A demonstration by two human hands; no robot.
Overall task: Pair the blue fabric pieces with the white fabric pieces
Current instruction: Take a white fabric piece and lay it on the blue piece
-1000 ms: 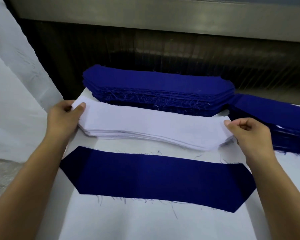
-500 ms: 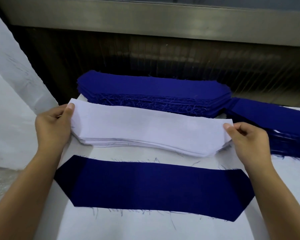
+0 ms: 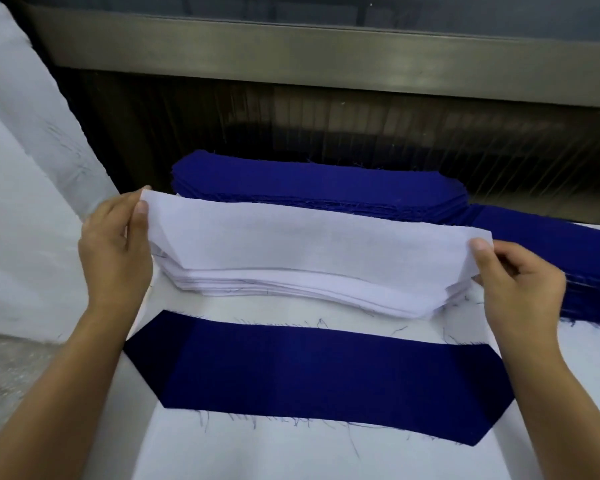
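Head view: both hands' fingers (image 3: 142, 211) pinch the top white piece (image 3: 309, 244) at its ends, raised off the white stack (image 3: 291, 289).

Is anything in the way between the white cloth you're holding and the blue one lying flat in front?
Nothing visible. The top white fabric piece, pinched by the left hand and right hand, has only bare white table covering before the single flat blue fabric piece.

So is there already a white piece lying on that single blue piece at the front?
No, the single blue piece lies bare, while both hands lift the top white piece off the white stack behind it.
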